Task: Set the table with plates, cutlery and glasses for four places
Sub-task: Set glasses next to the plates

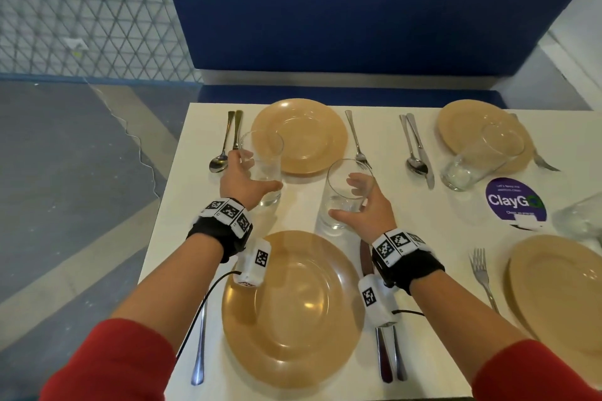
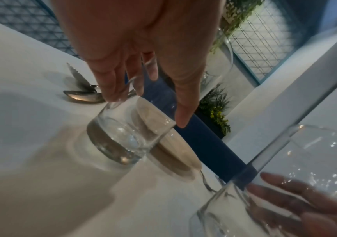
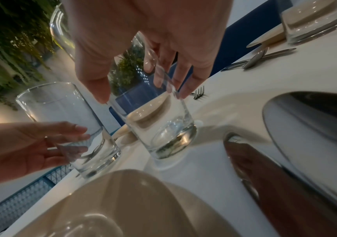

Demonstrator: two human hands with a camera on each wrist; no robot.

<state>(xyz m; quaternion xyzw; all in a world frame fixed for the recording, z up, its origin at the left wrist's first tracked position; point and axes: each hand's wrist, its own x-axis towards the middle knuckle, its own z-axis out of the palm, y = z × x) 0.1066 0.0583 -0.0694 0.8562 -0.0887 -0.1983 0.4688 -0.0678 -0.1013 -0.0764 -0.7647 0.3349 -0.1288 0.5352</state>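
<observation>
Beyond the near tan round plate (image 1: 293, 303), each hand wraps one clear tall glass tumbler: the left hand (image 1: 242, 181) grips the tumbler (image 1: 265, 166) left of it, the right hand (image 1: 365, 205) the tumbler (image 1: 342, 192) just beyond its right rim. Best to lower each upright, base flat, before letting go.

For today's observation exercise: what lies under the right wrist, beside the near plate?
A brown-handled knife and two steel handles lie beside the near plate. The wrist camera covers their middles.
</observation>
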